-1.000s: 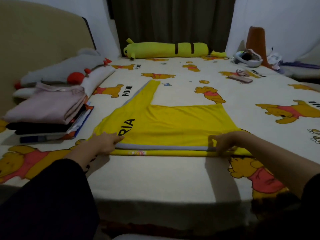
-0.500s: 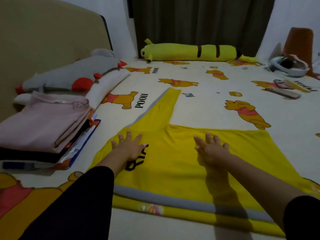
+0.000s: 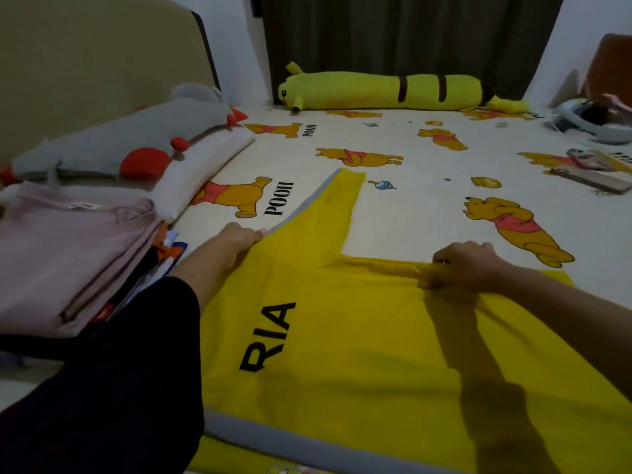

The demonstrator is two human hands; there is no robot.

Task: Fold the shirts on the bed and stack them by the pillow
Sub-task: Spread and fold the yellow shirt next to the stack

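Both hands forward now, left hand (image 3: 239, 241) and right hand (image 3: 461, 266), fingers gripping yellow shirt (image 3: 342, 336) far edge.

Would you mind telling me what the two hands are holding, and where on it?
Both hold the yellow shirt: left hand at the sleeve's base, right hand pinching its far folded edge.

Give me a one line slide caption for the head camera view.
Both hands, left hand and right hand, grip the far edge of a yellow shirt beside the folded stack.
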